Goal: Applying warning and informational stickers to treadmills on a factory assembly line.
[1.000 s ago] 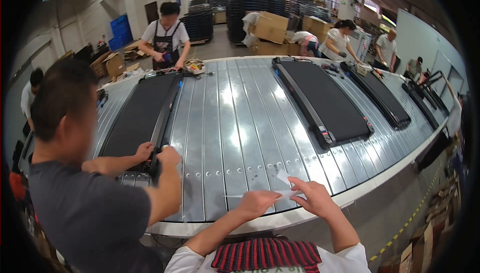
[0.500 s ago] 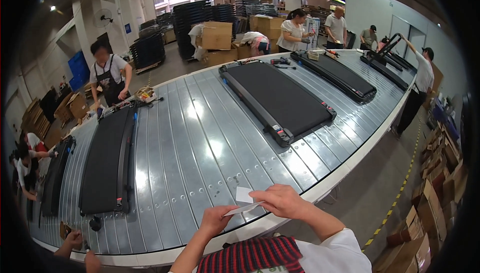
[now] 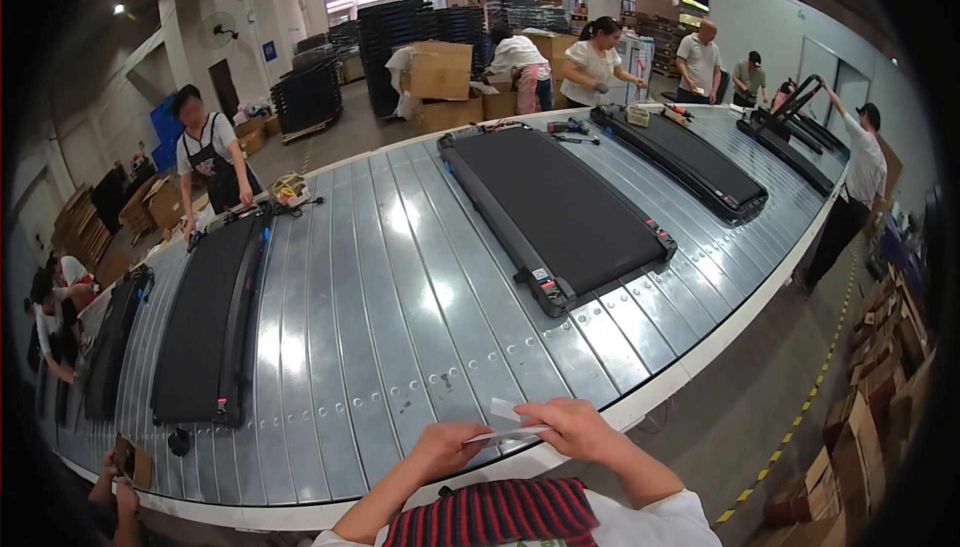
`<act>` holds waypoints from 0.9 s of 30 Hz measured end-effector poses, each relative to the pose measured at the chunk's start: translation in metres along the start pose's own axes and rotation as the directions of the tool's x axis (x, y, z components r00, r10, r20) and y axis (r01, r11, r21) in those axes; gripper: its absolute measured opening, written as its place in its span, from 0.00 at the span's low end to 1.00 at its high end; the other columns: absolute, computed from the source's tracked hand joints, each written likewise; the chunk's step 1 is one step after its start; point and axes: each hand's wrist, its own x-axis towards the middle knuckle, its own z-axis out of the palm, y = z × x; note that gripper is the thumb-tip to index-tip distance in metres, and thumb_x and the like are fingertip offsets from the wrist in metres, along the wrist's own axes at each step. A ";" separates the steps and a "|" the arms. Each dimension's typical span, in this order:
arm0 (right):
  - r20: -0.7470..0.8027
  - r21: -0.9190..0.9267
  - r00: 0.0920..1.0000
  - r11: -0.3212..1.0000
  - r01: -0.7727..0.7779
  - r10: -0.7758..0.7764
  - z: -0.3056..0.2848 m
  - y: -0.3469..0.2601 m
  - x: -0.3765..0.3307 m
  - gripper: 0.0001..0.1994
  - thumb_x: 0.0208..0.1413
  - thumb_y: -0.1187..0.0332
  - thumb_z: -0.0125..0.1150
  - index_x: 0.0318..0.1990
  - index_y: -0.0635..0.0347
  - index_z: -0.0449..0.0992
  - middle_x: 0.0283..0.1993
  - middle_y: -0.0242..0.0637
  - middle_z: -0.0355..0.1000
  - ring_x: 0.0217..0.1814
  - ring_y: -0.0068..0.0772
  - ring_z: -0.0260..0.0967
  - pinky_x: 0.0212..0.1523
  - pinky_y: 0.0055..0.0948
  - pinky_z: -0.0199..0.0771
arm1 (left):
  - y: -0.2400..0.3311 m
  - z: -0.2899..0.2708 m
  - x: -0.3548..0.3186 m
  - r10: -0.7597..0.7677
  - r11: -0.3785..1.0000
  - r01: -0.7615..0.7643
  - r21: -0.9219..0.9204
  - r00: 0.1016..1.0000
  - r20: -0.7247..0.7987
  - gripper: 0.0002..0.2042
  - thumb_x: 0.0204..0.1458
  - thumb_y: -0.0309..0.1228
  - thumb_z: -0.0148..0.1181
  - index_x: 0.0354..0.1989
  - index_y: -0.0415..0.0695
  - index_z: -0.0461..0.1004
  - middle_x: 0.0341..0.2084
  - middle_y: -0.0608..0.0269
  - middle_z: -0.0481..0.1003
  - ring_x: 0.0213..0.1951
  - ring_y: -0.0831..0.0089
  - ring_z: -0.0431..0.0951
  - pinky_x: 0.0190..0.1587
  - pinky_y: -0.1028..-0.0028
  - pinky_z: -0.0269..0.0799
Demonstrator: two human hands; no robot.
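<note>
The long, silver, slatted metal table (image 3: 335,332) with a white rim spreads before you; on it, beyond your hands, lies a black, flat, rectangular treadmill deck (image 3: 555,207), well apart from you; your left hand (image 3: 445,449) pinches one end of a thin, white, paper-like sheet (image 3: 508,435), and your right hand (image 3: 573,429) grips the other between thumb and fingers; the sheet sits over the table's near edge, with a small white flap (image 3: 505,408) standing just beyond it, though the view is too small to tell whether they are one piece; it looks feather-light, bendy and easily creased, so edges or corners, pinched lightly, seem the best hold.
</note>
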 end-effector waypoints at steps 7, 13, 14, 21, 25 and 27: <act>0.013 0.043 0.996 0.996 0.083 -0.084 0.004 0.024 0.005 0.23 0.39 0.79 0.54 0.48 0.53 0.67 0.35 0.32 0.72 0.36 0.38 0.68 0.36 0.33 0.69 | -0.002 0.012 0.005 -0.064 0.998 0.064 0.002 0.997 -0.053 0.07 0.45 0.33 0.57 0.33 0.48 0.74 0.24 0.57 0.73 0.27 0.58 0.73 0.25 0.68 0.68; 0.012 0.145 0.992 0.982 0.120 -0.123 0.025 0.024 0.013 0.22 0.42 0.76 0.57 0.48 0.51 0.66 0.31 0.36 0.71 0.31 0.41 0.67 0.30 0.35 0.68 | -0.010 0.012 -0.017 -0.123 0.986 0.135 0.100 0.985 -0.124 0.06 0.43 0.30 0.59 0.31 0.47 0.76 0.22 0.55 0.74 0.25 0.58 0.74 0.26 0.69 0.69; 0.004 0.174 0.990 0.975 0.136 -0.139 0.029 0.019 0.015 0.22 0.42 0.76 0.57 0.48 0.51 0.65 0.31 0.35 0.71 0.31 0.41 0.67 0.30 0.35 0.68 | -0.011 0.010 -0.024 -0.129 0.983 0.145 0.111 0.982 -0.138 0.06 0.42 0.30 0.59 0.31 0.47 0.76 0.22 0.56 0.74 0.25 0.59 0.74 0.26 0.69 0.69; 0.092 0.247 0.992 0.967 0.059 -0.084 0.074 -0.029 0.031 0.23 0.42 0.75 0.57 0.49 0.51 0.64 0.30 0.35 0.72 0.30 0.42 0.68 0.29 0.36 0.68 | -0.040 -0.020 -0.091 -0.089 0.976 0.112 0.188 0.988 -0.125 0.10 0.40 0.28 0.58 0.34 0.51 0.74 0.22 0.62 0.74 0.26 0.63 0.75 0.26 0.68 0.69; 0.165 0.197 0.985 0.980 0.021 -0.054 0.119 -0.066 0.043 0.24 0.42 0.76 0.56 0.50 0.50 0.63 0.30 0.36 0.72 0.31 0.44 0.69 0.29 0.37 0.68 | -0.048 -0.047 -0.140 -0.148 0.962 0.171 0.213 0.982 -0.118 0.11 0.40 0.29 0.59 0.35 0.52 0.74 0.24 0.62 0.74 0.26 0.63 0.75 0.26 0.69 0.70; 0.179 0.154 0.983 0.988 0.011 -0.039 0.140 -0.082 0.052 0.24 0.41 0.76 0.56 0.50 0.50 0.63 0.30 0.37 0.72 0.31 0.44 0.69 0.30 0.37 0.68 | -0.055 -0.058 -0.164 -0.218 0.965 0.239 0.111 0.960 -0.176 0.12 0.38 0.28 0.61 0.35 0.47 0.74 0.27 0.60 0.75 0.30 0.61 0.75 0.31 0.69 0.69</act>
